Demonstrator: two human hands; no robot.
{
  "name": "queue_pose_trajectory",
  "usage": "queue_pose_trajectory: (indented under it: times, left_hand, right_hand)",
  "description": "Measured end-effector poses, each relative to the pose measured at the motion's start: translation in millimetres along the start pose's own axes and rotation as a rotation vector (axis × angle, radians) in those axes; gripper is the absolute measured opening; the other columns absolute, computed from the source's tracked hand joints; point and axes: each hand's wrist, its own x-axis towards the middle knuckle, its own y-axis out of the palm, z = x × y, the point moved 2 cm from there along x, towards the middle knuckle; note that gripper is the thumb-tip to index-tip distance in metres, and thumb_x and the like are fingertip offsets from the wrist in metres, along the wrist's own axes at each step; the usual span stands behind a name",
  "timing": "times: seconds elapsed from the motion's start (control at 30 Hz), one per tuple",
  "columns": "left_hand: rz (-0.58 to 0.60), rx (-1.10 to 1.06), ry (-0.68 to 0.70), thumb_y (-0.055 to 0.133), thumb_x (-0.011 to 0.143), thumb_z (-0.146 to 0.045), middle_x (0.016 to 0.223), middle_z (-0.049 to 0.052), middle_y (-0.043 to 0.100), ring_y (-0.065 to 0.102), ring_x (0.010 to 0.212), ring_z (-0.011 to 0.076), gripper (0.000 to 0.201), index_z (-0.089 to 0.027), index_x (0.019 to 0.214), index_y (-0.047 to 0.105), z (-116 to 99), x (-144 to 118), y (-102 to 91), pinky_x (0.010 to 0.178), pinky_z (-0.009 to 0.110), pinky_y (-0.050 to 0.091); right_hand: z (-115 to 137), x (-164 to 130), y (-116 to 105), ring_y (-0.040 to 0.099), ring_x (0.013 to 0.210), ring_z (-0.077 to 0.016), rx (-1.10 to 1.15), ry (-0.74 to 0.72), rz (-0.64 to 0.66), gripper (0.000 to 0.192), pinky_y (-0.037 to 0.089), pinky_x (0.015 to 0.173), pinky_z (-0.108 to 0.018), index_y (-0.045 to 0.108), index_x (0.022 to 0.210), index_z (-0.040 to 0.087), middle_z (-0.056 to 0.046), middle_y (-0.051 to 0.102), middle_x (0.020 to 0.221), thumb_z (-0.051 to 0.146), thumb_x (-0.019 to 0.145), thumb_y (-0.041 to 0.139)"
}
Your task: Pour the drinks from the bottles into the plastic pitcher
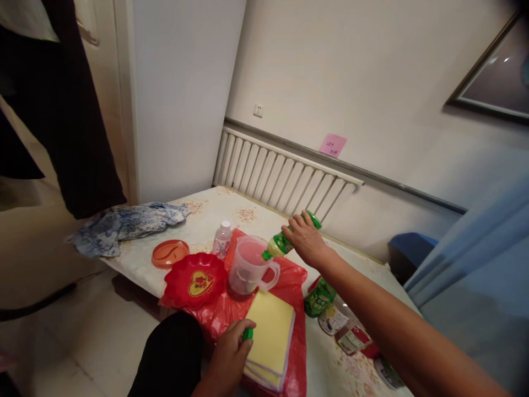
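Right hand (pixel 305 238): closed around green bottle (pixel 289 237), tipped on its side, open mouth pointing to 8 o'clock over rim of jug (pixel 250 266).
Left hand (pixel 230 353): fingers curled, green cap (pixel 247 333) pinched at fingertips, resting at near edge of yellow pad (pixel 269 339).
Jug: clear plastic, handle at 4 o'clock, pink liquid inside, standing on red bag (pixel 289 286).
Yellow pad: flat on red bag, at 5 o'clock from jug.
Red dish (pixel 194 281): at 9 o'clock from jug, just beside it.
Orange lid (pixel 169 253): at 10 o'clock from dish.
Small bottle (pixel 222 238): upright, at 11 o'clock from jug.
Blue cloth (pixel 124 223): crumpled at far left table (pixel 206 212) corner.
Green packet (pixel 319 298): at 3 o'clock from jug, beside wrappers (pixel 351 336).
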Motion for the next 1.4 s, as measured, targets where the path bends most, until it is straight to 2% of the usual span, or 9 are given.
queue_pose_trajectory:
  times: [0.2,0.4,0.57,0.7,0.8,0.9,1.0,1.17,1.4]
  left_hand:
    - [-0.017,0.018,-0.015,0.045,0.069,-0.031,0.096,0.010,0.068,0.062,0.093,0.0270,0.047,-0.015,0.108,0.066,2,1,-0.5,0.085,0.035,0.047]
    - [-0.064,-0.030,-0.055,0.047,0.068,-0.034,0.092,0.010,0.067,0.063,0.090,0.0276,0.053,-0.012,0.113,0.063,5,2,-1.0,0.083,0.035,0.047]
    - [-0.114,-0.074,-0.039,0.050,0.067,-0.034,0.085,0.006,0.065,0.062,0.083,0.0258,0.045,-0.015,0.106,0.064,-4,7,-6.5,0.078,0.035,0.047]
    - [-0.138,-0.116,-0.017,0.051,0.070,-0.036,0.078,0.003,0.062,0.060,0.076,0.0237,0.040,-0.016,0.103,0.063,-15,16,-15.5,0.071,0.033,0.047]
    - [-0.174,-0.134,0.022,0.052,0.070,-0.036,0.076,0.002,0.060,0.058,0.074,0.0222,0.039,-0.017,0.102,0.063,-24,25,-22.7,0.069,0.032,0.046]
    - [-0.197,-0.130,0.051,0.054,0.070,-0.036,0.076,0.001,0.059,0.057,0.072,0.0207,0.039,-0.017,0.103,0.063,-33,34,-27.3,0.068,0.031,0.045]
    - [-0.216,-0.117,0.094,0.053,0.073,-0.036,0.077,0.001,0.059,0.057,0.073,0.0199,0.037,-0.017,0.104,0.063,-43,43,-28.7,0.068,0.030,0.045]
    - [-0.215,-0.029,0.174,0.051,0.078,-0.030,0.079,0.001,0.059,0.057,0.074,0.0190,0.033,-0.017,0.106,0.063,-63,53,-26.9,0.070,0.030,0.045]
    - [-0.089,0.165,0.240,0.055,0.076,-0.024,0.088,0.005,0.066,0.059,0.080,0.0209,0.029,-0.016,0.102,0.065,-88,49,-21.2,0.076,0.032,0.046]
  right_hand:
    - [3,3,-4,0.048,0.115,-0.0313,0.008,-0.009,0.012,0.023,0.017,0.113,-0.053,0.062,0.112,0.016,-0.013,0.062,0.108,0.018,0.092,0.051]
    - [4,3,-5,0.047,0.117,-0.0320,0.033,0.007,0.038,0.024,0.014,0.113,-0.052,0.062,0.114,0.016,-0.014,0.061,0.110,0.017,0.093,0.049]
    - [2,-6,4,0.047,0.114,-0.0318,0.208,0.137,0.130,0.032,0.013,0.111,-0.051,0.060,0.118,0.017,-0.015,0.061,0.112,0.013,0.088,0.050]
    - [6,-23,19,0.048,0.111,-0.0312,0.404,0.304,0.237,0.044,0.024,0.102,-0.047,0.059,0.122,0.017,-0.016,0.061,0.114,0.010,0.079,0.056]
    - [14,-42,30,0.053,0.103,-0.0303,0.481,0.384,0.276,0.048,0.034,0.091,-0.041,0.058,0.124,0.017,-0.015,0.063,0.111,0.019,0.077,0.062]
    - [25,-65,38,0.056,0.097,-0.0263,0.571,0.436,0.310,0.048,0.037,0.083,-0.034,0.058,0.123,0.020,-0.010,0.064,0.105,0.025,0.076,0.065]
    - [41,-90,44,0.057,0.096,-0.0233,0.741,0.480,0.276,0.050,0.039,0.082,-0.031,0.058,0.123,0.022,-0.007,0.064,0.106,0.023,0.074,0.067]
    - [71,-126,45,0.056,0.103,-0.0262,1.009,0.462,0.087,0.048,0.041,0.089,-0.037,0.060,0.119,0.022,-0.008,0.064,0.110,0.015,0.072,0.065]
    - [91,-151,41,0.057,0.096,-0.0245,1.033,0.505,0.034,0.044,0.043,0.085,-0.036,0.060,0.115,0.022,-0.006,0.063,0.101,0.011,0.072,0.063]
